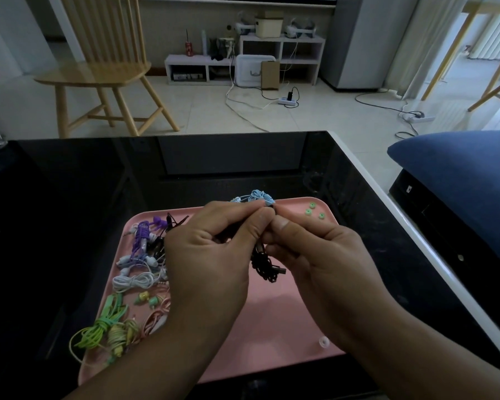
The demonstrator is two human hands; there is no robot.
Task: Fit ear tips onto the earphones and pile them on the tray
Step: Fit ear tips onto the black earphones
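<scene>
Both hands, left hand (211, 241) and right hand (309, 249), pinch the black earphones (267, 267) above the pink tray (272, 327), fingers curled, presumably seating a tip; green ear tips (312, 211) wait nearby.

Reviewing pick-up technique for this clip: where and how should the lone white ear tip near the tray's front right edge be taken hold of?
Pinch the white ear tip across its rounded sides with thumb and forefinger, coming straight down from above. It lies alone on a bare part of the pink tray, close to the right wrist, so nothing crowds it; the right hand seems nearest once free.
</scene>
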